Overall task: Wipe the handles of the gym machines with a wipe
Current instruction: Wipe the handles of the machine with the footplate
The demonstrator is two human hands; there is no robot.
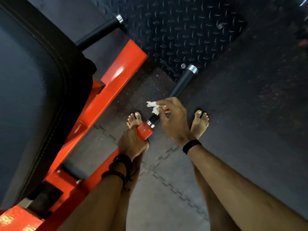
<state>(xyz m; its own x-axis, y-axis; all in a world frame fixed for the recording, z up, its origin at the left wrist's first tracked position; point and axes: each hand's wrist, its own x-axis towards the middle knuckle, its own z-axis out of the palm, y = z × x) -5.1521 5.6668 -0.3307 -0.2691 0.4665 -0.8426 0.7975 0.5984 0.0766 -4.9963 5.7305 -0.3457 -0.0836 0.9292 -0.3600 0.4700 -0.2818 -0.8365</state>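
Observation:
A black handle (180, 84) with silver end caps sticks out from a red square bar (144, 130) of the gym machine. My right hand (173, 120) hovers over the handle's near part and pinches a small crumpled white wipe (155, 106) between its fingertips. My left hand (131, 142) grips the red bar just below the handle's base. A second black handle (100, 30) with a silver cap juts out further away, upper left.
A large black padded seat (33, 90) fills the left side on a red frame (106, 90). A black diamond-plate footplate (183, 35) lies beyond the handle. My bare feet (200, 124) stand on dark interlocking rubber floor mats (166, 189).

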